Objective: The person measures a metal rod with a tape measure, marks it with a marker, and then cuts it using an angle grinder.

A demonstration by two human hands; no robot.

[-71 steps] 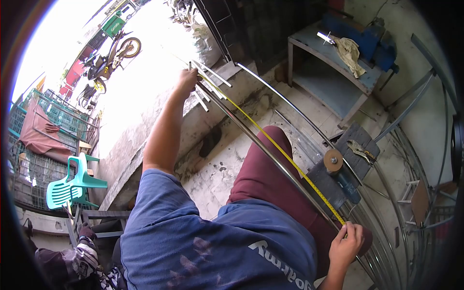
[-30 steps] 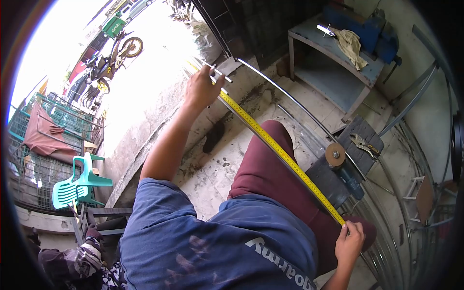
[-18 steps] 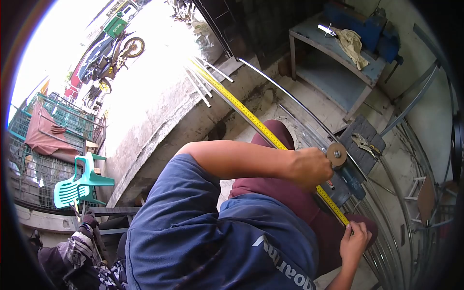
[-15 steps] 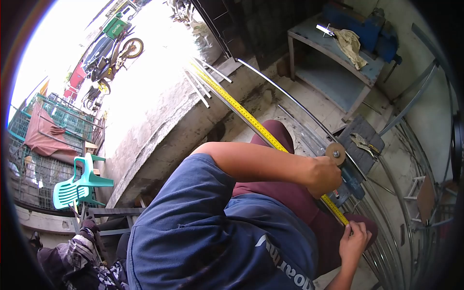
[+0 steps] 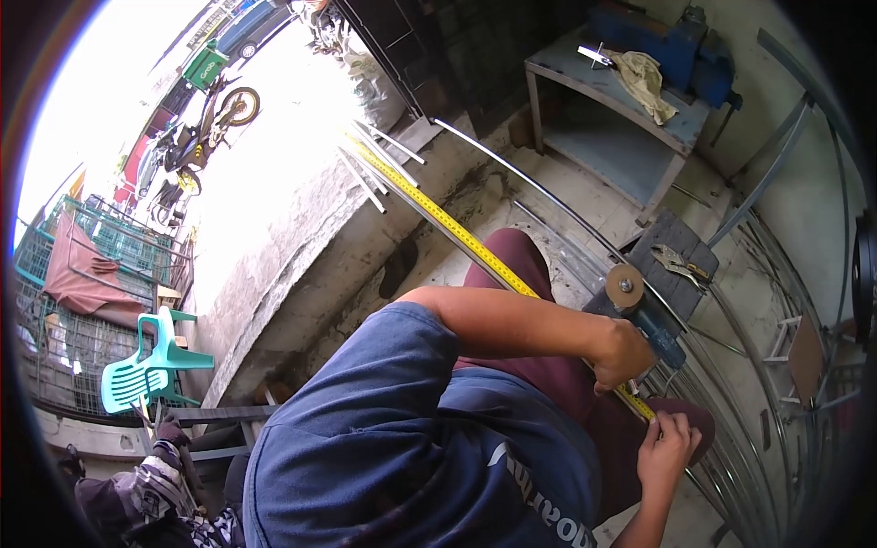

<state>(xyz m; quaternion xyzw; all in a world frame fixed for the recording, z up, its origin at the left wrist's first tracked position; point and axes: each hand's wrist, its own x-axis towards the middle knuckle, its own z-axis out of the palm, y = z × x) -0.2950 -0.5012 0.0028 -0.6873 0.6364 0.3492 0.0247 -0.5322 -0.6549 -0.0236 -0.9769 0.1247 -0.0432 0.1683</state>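
A yellow measuring tape stretches along a slim metal tube, which crosses my lap. My right hand pinches the near end of the tape against the tube, above my knee. My left hand is closed just over the tape, a short way from my right hand. A small, pale object shows under its fingers, too small to make out. Beside my left hand, on the floor, a power tool carries a round brown disc. My left forearm hides part of the tape and tube.
Locking pliers lie on a dark board beyond the tool. Long metal tubes run along the floor at right. A metal bench bears a blue vise and cloth. A green chair and another person's gloved hand are at left.
My left hand has moved down and right, from beside the disc towards my right hand over the tape. My right hand stays at the tape's end. The whole view has shifted slightly.
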